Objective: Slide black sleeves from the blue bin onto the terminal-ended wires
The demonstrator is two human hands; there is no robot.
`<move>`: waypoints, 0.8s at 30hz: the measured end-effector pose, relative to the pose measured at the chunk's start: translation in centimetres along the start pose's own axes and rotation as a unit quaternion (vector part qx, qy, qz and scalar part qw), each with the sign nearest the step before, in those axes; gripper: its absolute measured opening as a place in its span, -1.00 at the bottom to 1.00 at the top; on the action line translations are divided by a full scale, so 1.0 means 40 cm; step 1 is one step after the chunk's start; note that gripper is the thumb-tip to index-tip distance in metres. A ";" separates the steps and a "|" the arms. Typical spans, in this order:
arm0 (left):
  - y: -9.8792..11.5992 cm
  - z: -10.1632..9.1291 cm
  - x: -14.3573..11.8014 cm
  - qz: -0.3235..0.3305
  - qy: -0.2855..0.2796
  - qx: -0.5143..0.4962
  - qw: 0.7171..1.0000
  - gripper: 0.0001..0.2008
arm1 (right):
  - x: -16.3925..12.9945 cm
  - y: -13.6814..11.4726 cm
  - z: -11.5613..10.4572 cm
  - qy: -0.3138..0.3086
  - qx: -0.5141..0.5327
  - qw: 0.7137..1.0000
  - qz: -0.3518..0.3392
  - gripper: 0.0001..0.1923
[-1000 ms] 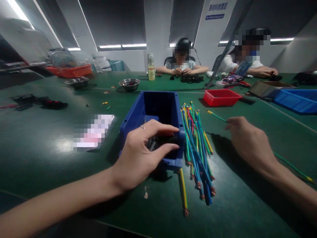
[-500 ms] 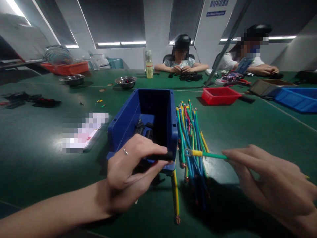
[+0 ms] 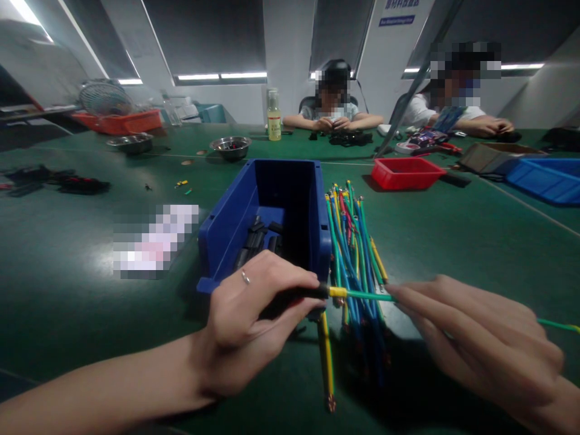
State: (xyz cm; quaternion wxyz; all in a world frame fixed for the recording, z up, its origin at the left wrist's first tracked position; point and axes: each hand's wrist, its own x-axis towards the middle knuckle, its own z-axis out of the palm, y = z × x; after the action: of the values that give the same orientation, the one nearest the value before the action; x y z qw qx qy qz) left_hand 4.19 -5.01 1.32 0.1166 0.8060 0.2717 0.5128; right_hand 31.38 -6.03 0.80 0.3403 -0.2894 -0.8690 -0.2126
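Observation:
Between thumb and fingers, my left hand (image 3: 254, 323) pinches a black sleeve (image 3: 319, 292) in front of the blue bin. My right hand (image 3: 484, 338) is closed on a green wire (image 3: 369, 296) with a yellow band near its end. The wire's ring terminal is hidden, its end inside the sleeve's mouth. Several more black sleeves (image 3: 254, 241) lie in the blue bin (image 3: 322, 235). Right of the bin rests a bundle of blue, green and yellow wires (image 3: 357, 260) with copper terminals. A single yellow-green wire (image 3: 328, 362) lies below the bin's front corner.
A red tray (image 3: 405, 175) and a blue tray (image 3: 550, 181) stand at right. Metal bowls (image 3: 230, 148) and a bottle (image 3: 273, 118) are farther back. A blurred flat item (image 3: 156, 241) lies left of the bin. Two people (image 3: 334, 109) sit across the green table (image 3: 149, 338).
My right hand has moved left with the wire, and the ring terminal has gone into the black sleeve. My left hand has shifted slightly right, still holding the sleeve.

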 end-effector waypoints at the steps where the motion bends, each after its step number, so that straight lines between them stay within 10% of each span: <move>1: -0.001 -0.001 -0.001 0.003 -0.005 -0.006 1.000 -0.72 | -0.002 -0.001 0.001 -0.002 -0.001 1.000 -0.001 -0.77; 24: -0.017 -0.014 0.009 0.067 -0.127 -0.022 0.989 -0.85 | -0.026 0.000 0.014 -0.013 0.014 1.000 0.012 -0.73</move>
State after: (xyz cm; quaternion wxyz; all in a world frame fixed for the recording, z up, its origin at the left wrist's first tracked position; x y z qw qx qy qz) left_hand 3.57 -4.29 1.53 0.1328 0.8781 0.1890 0.4190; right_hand 31.73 -6.10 -0.34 0.3355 -0.2975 -0.8729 -0.1924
